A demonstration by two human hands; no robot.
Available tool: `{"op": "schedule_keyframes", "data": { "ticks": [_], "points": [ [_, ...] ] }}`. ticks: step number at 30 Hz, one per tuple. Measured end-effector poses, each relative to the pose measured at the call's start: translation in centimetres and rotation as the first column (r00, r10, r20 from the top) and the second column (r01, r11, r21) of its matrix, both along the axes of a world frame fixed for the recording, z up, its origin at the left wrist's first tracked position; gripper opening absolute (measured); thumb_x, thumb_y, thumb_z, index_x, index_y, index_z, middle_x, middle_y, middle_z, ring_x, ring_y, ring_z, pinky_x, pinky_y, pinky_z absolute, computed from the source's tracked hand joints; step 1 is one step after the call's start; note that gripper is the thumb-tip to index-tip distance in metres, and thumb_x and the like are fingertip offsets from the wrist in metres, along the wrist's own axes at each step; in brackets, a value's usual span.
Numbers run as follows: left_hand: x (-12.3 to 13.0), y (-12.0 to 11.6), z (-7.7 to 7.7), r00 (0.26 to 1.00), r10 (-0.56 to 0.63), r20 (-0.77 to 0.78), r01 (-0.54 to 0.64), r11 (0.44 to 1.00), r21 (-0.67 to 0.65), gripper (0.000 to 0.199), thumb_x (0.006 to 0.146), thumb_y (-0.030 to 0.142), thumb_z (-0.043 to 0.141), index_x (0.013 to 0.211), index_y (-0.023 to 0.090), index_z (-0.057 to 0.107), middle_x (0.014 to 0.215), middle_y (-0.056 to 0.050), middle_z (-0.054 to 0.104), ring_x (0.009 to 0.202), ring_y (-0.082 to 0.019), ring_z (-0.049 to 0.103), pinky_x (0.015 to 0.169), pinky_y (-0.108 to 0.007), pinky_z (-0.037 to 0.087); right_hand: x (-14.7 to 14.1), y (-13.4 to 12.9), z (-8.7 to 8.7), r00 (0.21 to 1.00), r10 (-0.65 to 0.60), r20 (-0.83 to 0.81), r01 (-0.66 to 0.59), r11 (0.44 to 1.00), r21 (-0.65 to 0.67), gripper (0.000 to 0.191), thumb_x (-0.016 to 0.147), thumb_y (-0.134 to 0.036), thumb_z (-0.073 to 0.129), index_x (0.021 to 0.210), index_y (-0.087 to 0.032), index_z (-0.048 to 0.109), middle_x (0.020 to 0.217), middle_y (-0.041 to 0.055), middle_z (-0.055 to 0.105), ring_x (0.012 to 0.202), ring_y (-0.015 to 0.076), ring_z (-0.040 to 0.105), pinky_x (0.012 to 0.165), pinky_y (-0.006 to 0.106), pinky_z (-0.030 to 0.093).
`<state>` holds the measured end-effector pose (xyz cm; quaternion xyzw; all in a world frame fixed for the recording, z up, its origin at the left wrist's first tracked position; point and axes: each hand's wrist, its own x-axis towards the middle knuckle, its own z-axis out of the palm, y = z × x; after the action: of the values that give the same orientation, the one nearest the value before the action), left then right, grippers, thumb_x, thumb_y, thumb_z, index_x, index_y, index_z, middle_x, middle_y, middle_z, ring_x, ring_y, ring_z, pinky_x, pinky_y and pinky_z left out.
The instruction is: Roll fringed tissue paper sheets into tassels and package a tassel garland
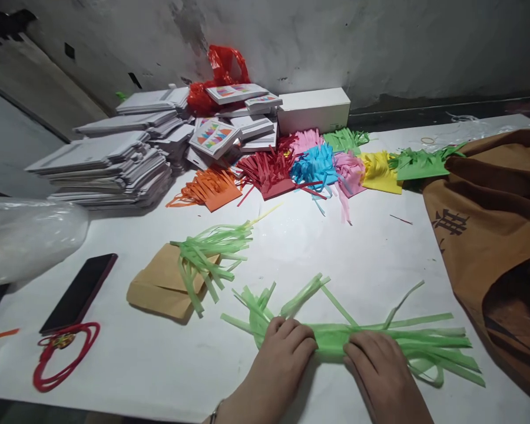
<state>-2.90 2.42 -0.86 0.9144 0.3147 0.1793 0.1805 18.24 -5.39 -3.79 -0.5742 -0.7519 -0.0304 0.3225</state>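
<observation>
A strip of green fringed tissue paper [330, 343] lies across the near part of the table, its cut ends fanning out to the left and right. My left hand [279, 360] presses on its left part with fingers curled over the paper's near edge. Close beside it, my right hand [382, 372] grips the right part the same way, and both thumbs are hidden. Farther left, another bunch of green tissue strips [214, 250] rests over a brown paper packet [159, 285].
Fringed paper bundles in orange [214, 188], red [271, 174], blue [314, 168] and yellow [382, 171] line the back. Behind stand stacked white cartons [110, 165] and a white box [313, 109]. A phone [82, 291] with a red cord [44, 368] lies left; brown cloth [481, 235] covers the right.
</observation>
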Motion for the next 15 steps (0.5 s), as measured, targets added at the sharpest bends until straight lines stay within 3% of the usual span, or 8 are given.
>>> {"op": "schedule_keyframes", "data": {
  "ticks": [3, 8, 12, 15],
  "points": [
    [0.6, 0.1, 0.3, 0.992, 0.112, -0.052, -0.112, 0.994, -0.01, 0.022, 0.1, 0.009, 0.042, 0.091, 0.019, 0.06, 0.095, -0.004, 0.066, 0.086, -0.022, 0.056, 0.082, -0.04, 0.035, 0.2, 1.1, 0.8, 0.997, -0.065, 0.046, 0.071, 0.987, -0.142, 0.022, 0.102, -0.012, 0.046, 0.087, -0.02, 0.06, 0.083, 0.0032, 0.061, 0.081, 0.0215, 0.056, 0.083, 0.041, 0.038],
    [2.1, 0.7, 0.9, 0.93, 0.281, -0.236, -0.275, 0.96, 0.061, 0.024, 0.098, 0.013, 0.048, 0.078, 0.019, 0.06, 0.084, -0.005, 0.062, 0.08, -0.024, 0.055, 0.077, -0.042, 0.037, -0.1, 2.8, 1.4, 0.972, -0.17, 0.16, 0.195, 0.967, -0.163, 0.034, 0.104, -0.022, 0.044, 0.072, -0.023, 0.05, 0.067, 0.0001, 0.05, 0.067, 0.0211, 0.047, 0.071, 0.039, 0.031],
    [2.5, 1.0, 0.7, 0.913, 0.287, -0.291, -0.274, 0.958, 0.086, 0.02, 0.095, 0.015, 0.054, 0.077, 0.02, 0.061, 0.084, -0.004, 0.062, 0.081, -0.024, 0.056, 0.076, -0.042, 0.037, -0.2, 2.8, 2.2, 0.951, -0.257, 0.173, 0.281, 0.951, -0.129, 0.022, 0.103, -0.021, 0.047, 0.085, -0.02, 0.06, 0.082, 0.0045, 0.062, 0.081, 0.0241, 0.058, 0.087, 0.048, 0.037],
    [2.5, 1.0, 0.5, 0.911, 0.293, -0.289, -0.28, 0.956, 0.086, 0.018, 0.094, 0.015, 0.056, 0.077, 0.02, 0.061, 0.084, -0.004, 0.063, 0.081, -0.025, 0.057, 0.076, -0.042, 0.037, -0.5, 2.5, 2.3, 0.991, -0.125, 0.056, 0.125, 0.992, -0.006, 0.016, 0.1, -0.012, 0.051, 0.102, -0.018, 0.065, 0.098, 0.0074, 0.067, 0.096, 0.0246, 0.061, 0.103, 0.052, 0.035]
  ]
}}
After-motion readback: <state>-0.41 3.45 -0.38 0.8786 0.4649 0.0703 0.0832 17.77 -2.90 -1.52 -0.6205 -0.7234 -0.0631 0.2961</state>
